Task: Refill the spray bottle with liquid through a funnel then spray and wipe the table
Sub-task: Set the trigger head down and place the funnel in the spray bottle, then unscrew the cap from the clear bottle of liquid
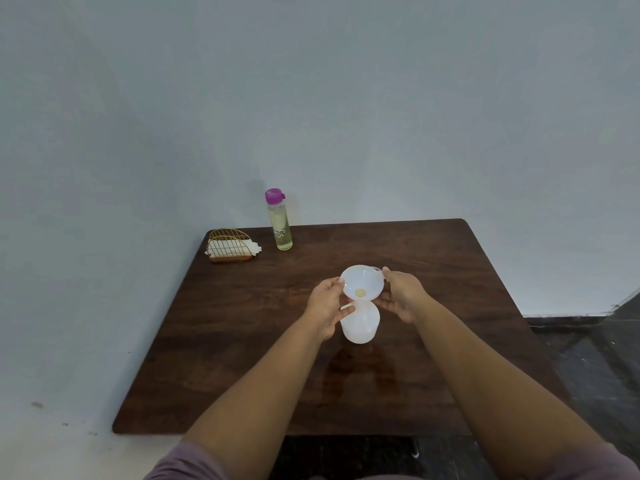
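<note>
A translucent white funnel (362,283) sits in the neck of a white plastic spray bottle body (360,323) standing mid-table. My left hand (327,304) holds the funnel's left rim, with its lower fingers against the bottle's shoulder. My right hand (403,294) pinches the funnel's right rim and tab. A tall clear bottle (282,225) with a purple cap holds pale yellow liquid and stands at the back of the dark wooden table (242,341). The spray head is not in view.
A gold wire holder with white napkins (231,247) stands at the table's back left corner. A grey wall rises right behind the table. Dark floor lies to the right and below the front edge.
</note>
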A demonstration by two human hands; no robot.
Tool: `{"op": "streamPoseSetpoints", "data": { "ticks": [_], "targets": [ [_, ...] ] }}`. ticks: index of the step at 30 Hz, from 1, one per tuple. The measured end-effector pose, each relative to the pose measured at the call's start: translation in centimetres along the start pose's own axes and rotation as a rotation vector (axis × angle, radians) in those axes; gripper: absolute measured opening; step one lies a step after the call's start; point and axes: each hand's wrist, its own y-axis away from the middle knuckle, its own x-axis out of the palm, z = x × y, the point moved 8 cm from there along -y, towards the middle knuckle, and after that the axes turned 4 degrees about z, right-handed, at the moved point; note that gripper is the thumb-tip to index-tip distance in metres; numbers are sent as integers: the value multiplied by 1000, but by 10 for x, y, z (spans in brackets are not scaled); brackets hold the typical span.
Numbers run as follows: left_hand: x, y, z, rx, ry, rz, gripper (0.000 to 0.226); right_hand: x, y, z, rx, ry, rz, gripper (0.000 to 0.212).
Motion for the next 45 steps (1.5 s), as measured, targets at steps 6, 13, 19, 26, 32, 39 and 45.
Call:
{"op": "streamPoseSetpoints", "data": {
  "ticks": [6, 13, 19, 26, 32, 39, 45],
  "targets": [
    [-3, -3, 4, -34, -1, -15, 41, -3, -7, -8, 36, -58, 23, 45],
    [-19, -4, 8, -12, -94, -104, 52, -36, -18, -20, 20, 51, -146, 59],
    [-41, -4, -32, 228, -413, -258, 52, -25, -14, 11, -216, 516, -256, 53],
    [-91, -17, -92, 358, -437, -380, 48, 16, 1, 110, -645, 819, -403, 47],
    [-132, -63, -127, 352, -446, -342, 44, 120, -49, 149, -644, 1008, -146, 60],
    [-149, -139, -191, 391, -643, -308, 63, 226, -117, 152, -553, 1099, -56, 63],
    [-153, -201, -207, 423, -748, -264, 76, 275, -162, 156, -552, 1085, -45, 71]
  ]
}}
